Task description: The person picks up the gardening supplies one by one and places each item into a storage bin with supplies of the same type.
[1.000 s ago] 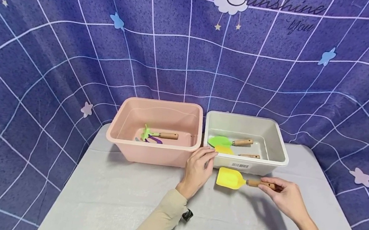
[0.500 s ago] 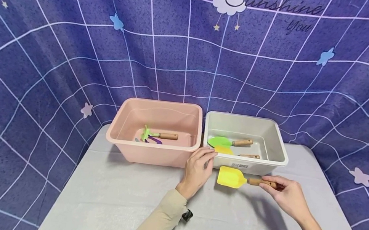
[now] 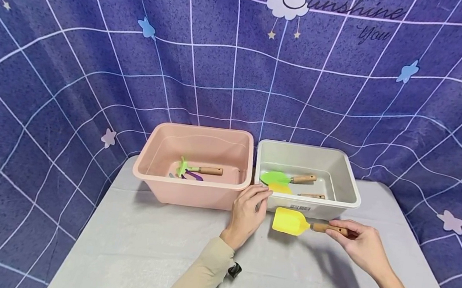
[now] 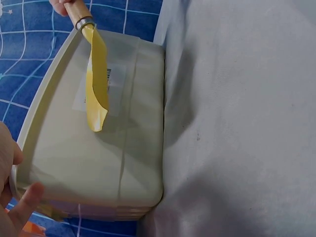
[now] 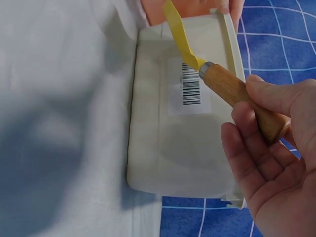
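My right hand pinches the wooden handle of a yellow toy shovel between thumb and fingers. The shovel is held above the table, in front of the off-white bin, its blade pointing left. In the right wrist view the shovel's wooden handle slants across the bin's barcode label. My left hand grips the front left corner of that bin's rim, thumb on the outer wall in the left wrist view. Inside the bin lie a green trowel and another yellow-bladed tool, partly hidden by the front wall.
A pink bin stands close on the left, holding a green hand rake with a wooden handle and a purple piece. Both bins stand on a grey cloth-covered table. Behind hangs a blue gridded curtain.
My right hand has lifted the yellow shovel slightly and shifted it a little to the right. The left hand has stayed at the bin's corner.
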Demonstrator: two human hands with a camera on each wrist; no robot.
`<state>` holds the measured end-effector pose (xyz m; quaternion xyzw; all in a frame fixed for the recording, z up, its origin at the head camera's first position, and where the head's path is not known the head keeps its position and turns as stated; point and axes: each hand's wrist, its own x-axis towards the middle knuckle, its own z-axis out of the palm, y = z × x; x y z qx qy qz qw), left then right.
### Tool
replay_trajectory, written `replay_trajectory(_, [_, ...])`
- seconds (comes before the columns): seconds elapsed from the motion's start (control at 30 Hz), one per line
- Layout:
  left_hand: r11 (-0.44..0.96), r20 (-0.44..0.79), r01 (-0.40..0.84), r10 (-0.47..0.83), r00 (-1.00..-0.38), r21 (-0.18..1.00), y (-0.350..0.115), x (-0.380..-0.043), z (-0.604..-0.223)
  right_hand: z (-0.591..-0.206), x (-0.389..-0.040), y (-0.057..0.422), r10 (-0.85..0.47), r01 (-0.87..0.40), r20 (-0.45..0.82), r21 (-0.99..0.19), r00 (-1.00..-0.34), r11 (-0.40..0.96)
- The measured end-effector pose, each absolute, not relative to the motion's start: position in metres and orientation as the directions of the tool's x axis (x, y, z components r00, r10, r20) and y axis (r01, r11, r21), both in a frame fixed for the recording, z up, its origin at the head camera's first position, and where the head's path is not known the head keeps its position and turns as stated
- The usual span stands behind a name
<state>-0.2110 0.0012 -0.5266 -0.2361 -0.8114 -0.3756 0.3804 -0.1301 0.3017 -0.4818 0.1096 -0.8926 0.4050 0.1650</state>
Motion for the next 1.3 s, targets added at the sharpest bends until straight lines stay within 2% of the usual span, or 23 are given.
replay_trajectory(0.33, [0.594, 0.82, 0.69, 0.085, -0.566, 0.414, 0.002, -0.213, -0.527, -0.476, -0.128, 0.302, -0.066, -0.329, 0.382, -0.681, -0.922, 0.654])
replay_trajectory(0.63, [0.597, 0.804, 0.678, 0.088, -0.588, 0.43, 0.002, -0.212, -0.527, -0.47, -0.126, 0.301, -0.064, -0.337, 0.395, -0.675, -0.916, 0.656])
replay_trajectory(1.3, [0.581, 0.823, 0.699, 0.086, -0.562, 0.417, 0.001, -0.212, -0.527, -0.463, -0.126, 0.299, -0.056, -0.337, 0.396, -0.688, -0.916, 0.643])
